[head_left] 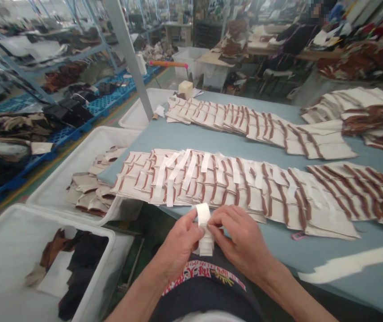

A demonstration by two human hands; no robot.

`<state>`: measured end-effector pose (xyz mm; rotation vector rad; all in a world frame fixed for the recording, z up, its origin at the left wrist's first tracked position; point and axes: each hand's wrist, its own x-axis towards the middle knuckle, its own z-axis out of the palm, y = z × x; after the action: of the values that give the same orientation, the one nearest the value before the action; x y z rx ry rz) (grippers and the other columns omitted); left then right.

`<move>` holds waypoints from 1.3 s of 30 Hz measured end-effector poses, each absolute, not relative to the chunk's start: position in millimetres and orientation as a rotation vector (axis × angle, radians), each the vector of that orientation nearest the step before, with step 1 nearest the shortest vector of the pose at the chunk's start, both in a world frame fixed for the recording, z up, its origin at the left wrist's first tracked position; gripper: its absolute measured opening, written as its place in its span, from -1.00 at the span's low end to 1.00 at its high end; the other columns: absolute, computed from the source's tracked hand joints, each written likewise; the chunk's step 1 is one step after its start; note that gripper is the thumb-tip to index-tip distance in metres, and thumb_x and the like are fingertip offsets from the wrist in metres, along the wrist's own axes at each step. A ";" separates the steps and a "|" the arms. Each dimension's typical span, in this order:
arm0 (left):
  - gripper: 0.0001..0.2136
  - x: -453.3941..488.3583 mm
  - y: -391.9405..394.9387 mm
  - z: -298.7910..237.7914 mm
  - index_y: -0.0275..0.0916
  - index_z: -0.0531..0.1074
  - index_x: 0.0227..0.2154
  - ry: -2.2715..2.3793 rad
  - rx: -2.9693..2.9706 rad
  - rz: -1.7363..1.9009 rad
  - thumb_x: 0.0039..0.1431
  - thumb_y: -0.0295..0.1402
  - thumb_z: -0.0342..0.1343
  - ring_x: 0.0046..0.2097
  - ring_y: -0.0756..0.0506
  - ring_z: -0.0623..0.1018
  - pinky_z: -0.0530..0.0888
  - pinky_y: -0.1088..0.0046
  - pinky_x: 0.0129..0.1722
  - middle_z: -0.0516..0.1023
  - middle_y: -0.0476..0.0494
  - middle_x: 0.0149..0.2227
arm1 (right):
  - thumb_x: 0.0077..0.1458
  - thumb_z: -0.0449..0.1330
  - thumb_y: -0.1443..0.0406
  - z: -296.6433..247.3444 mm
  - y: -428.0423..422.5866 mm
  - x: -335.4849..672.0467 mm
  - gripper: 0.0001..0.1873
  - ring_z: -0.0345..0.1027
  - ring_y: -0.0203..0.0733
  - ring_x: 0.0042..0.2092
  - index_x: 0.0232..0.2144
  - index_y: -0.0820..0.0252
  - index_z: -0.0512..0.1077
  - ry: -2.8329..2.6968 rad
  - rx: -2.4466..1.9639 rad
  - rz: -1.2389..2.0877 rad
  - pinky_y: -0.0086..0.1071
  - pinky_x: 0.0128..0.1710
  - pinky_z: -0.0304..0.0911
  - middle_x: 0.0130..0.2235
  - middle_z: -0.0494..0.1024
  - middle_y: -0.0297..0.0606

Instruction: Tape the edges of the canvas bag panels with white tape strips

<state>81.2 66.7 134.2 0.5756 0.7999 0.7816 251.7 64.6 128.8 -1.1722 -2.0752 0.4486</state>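
Observation:
My left hand (pixel 178 243) and my right hand (pixel 241 241) meet at the near edge of the blue table (pixel 278 250). Both pinch a small stack of white strips (pixel 205 230), with one strip looped upward between the fingertips. Just beyond the hands lies a long overlapping row of cream pieces with brown trim (pixel 231 185). Several of these pieces carry loose white strips laid across them. A second such row (pixel 254 127) runs farther back on the table.
A long white strip (pixel 348 264) lies on the table at the right. White bins stand to the left: one with cream pieces (pixel 87 188), a nearer one with dark scraps (pixel 67 268). Stacks of pieces (pixel 362 114) sit far right. Shelving and blue pallets line the left; a person sits far behind.

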 end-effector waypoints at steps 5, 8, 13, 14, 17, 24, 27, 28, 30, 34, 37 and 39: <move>-0.64 96.0 68.0 119.1 -0.31 0.49 0.01 0.961 0.770 0.754 0.14 -0.34 0.18 -0.43 0.00 0.41 0.33 0.54 -0.41 0.53 -0.05 -0.40 | 0.35 0.08 0.35 127.0 66.5 262.5 -0.80 0.33 -0.20 -0.27 -0.38 0.12 0.31 -1.742 -1.278 0.791 -0.33 -0.25 0.21 -0.34 0.45 -0.31; -0.66 105.6 63.3 113.3 -0.32 0.53 -0.07 1.024 0.799 0.704 0.09 -0.37 0.10 -0.36 -0.11 0.55 0.44 0.43 -0.31 0.62 -0.15 -0.33 | 0.36 0.06 0.29 124.3 69.6 270.3 -0.78 0.38 -0.19 -0.21 -0.39 0.12 0.32 -1.591 -1.309 0.830 -0.34 -0.18 0.27 -0.26 0.51 -0.25; -0.76 117.1 53.6 108.3 -0.30 0.55 -0.29 1.121 0.975 0.667 0.18 -0.37 -0.02 -0.29 -0.16 0.60 0.44 0.38 -0.24 0.66 -0.22 -0.32 | 0.33 0.11 0.06 114.6 90.1 284.1 -0.69 0.35 -0.21 -0.37 -0.34 0.14 0.40 -1.304 -1.339 1.039 -0.37 -0.36 0.30 -0.40 0.48 -0.31; -0.76 118.8 51.9 106.7 -0.29 0.55 -0.33 1.131 0.995 0.651 0.19 -0.38 -0.04 -0.30 -0.15 0.59 0.43 0.38 -0.25 0.66 -0.21 -0.34 | 0.29 0.13 0.01 112.8 97.5 287.9 -0.65 0.33 -0.22 -0.40 -0.36 0.15 0.39 -1.222 -1.345 1.080 -0.38 -0.40 0.30 -0.44 0.44 -0.33; -0.75 122.7 47.1 97.4 -0.29 0.54 -0.44 1.152 1.035 0.584 0.16 -0.39 -0.05 -0.39 -0.10 0.51 0.37 0.41 -0.31 0.62 -0.16 -0.42 | 0.21 0.18 -0.06 109.8 125.0 302.9 -0.59 0.27 -0.24 -0.47 -0.42 0.13 0.34 -1.053 -1.372 1.134 -0.40 -0.49 0.28 -0.49 0.37 -0.39; -0.71 125.2 45.0 70.8 -0.27 0.53 -0.56 1.226 1.177 0.588 0.14 -0.38 -0.06 -0.44 -0.12 0.47 0.31 0.40 -0.38 0.59 -0.14 -0.51 | 0.13 0.20 0.00 114.0 192.9 334.7 -0.64 0.21 -0.30 -0.53 -0.48 0.11 0.28 -0.885 -1.436 0.990 -0.46 -0.58 0.22 -0.54 0.34 -0.43; -0.67 126.7 46.1 69.1 -0.27 0.55 -0.58 1.230 1.254 0.575 0.14 -0.42 -0.10 -0.45 -0.12 0.49 0.31 0.39 -0.38 0.60 -0.15 -0.52 | 0.11 0.21 0.05 117.8 214.5 336.1 -0.67 0.14 -0.33 -0.57 -0.50 0.10 0.26 -0.844 -1.466 0.872 -0.47 -0.62 0.15 -0.58 0.30 -0.46; -0.66 127.8 45.5 69.1 -0.27 0.56 -0.58 1.228 1.278 0.569 0.14 -0.42 -0.10 -0.44 -0.12 0.50 0.32 0.39 -0.37 0.60 -0.16 -0.52 | 0.11 0.21 0.07 119.0 221.6 335.9 -0.69 0.12 -0.34 -0.58 -0.50 0.09 0.26 -0.833 -1.474 0.825 -0.47 -0.64 0.12 -0.58 0.30 -0.47; -0.66 130.5 42.8 68.9 -0.26 0.57 -0.59 1.227 1.301 0.572 0.13 -0.41 -0.08 -0.44 -0.14 0.52 0.34 0.39 -0.36 0.61 -0.16 -0.52 | 0.13 0.18 0.11 121.2 236.9 336.3 -0.72 0.10 -0.34 -0.59 -0.51 0.08 0.24 -0.812 -1.486 0.740 -0.47 -0.65 0.07 -0.60 0.29 -0.48; -0.69 133.3 35.8 66.0 -0.25 0.54 -0.60 1.230 1.144 0.616 0.14 -0.35 -0.03 -0.49 -0.15 0.54 0.40 0.40 -0.43 0.58 -0.15 -0.58 | 0.18 0.11 0.19 124.0 273.6 345.2 -0.66 0.02 -0.37 -0.63 -0.60 0.07 0.16 -0.773 -1.498 0.647 -0.46 -0.67 -0.04 -0.65 0.22 -0.48; -0.69 129.5 31.0 65.6 -0.24 0.49 -0.64 1.278 1.059 0.606 0.14 -0.32 -0.02 -0.53 -0.14 0.52 0.39 0.41 -0.47 0.52 -0.11 -0.63 | 0.21 0.09 0.25 124.3 301.6 358.0 -0.63 -0.06 -0.40 -0.65 -0.62 0.08 0.14 -0.738 -1.519 0.597 -0.47 -0.66 -0.13 -0.67 0.15 -0.52; -0.69 125.0 26.3 67.8 -0.22 0.49 -0.65 1.349 1.060 0.586 0.13 -0.32 -0.01 -0.51 -0.15 0.53 0.41 0.39 -0.41 0.51 -0.10 -0.64 | 0.23 0.06 0.31 124.7 317.3 367.1 -0.63 -0.09 -0.41 -0.64 -0.62 0.10 0.14 -0.734 -1.529 0.568 -0.47 -0.64 -0.16 -0.67 0.11 -0.54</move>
<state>125.0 26.3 67.8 1.0600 1.3490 0.5862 367.1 317.3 124.7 -1.5292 -0.7337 0.5680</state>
